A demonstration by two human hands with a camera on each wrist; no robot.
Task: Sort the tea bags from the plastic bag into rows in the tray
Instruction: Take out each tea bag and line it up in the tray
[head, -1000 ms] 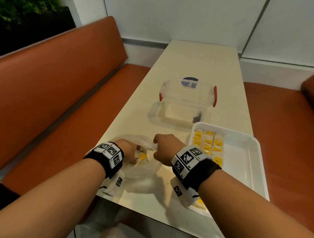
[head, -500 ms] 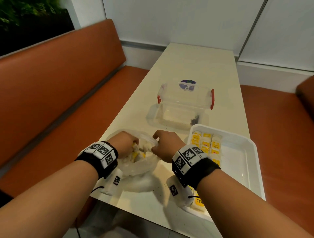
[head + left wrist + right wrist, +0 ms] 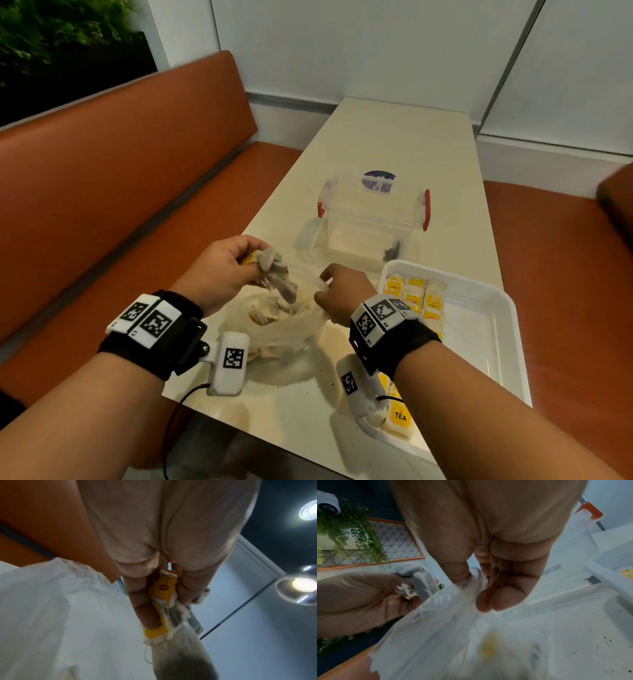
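Note:
A clear plastic bag (image 3: 291, 335) with several tea bags inside sits on the table near its front edge. My left hand (image 3: 219, 270) is raised just above the bag's mouth and grips a bunch of tea bags (image 3: 277, 274) with yellow tags (image 3: 163, 588); they hang down toward the opening. To the right, my right hand (image 3: 337, 291) pinches the bag's rim (image 3: 471, 585) and holds it up. The white tray (image 3: 479, 329) lies to the right, with rows of yellow-tagged tea bags (image 3: 416, 296) along its left side.
A clear storage box with red clips (image 3: 373, 212) stands on the table behind the bag and tray. Dark tea crumbs (image 3: 599, 642) speckle the table surface. Orange bench seats (image 3: 102, 205) flank the narrow table, whose front edge is close to my wrists.
My left hand has come up out of the plastic bag with a bunch of tea bags. My right hand has stayed at the bag's rim, holding it.

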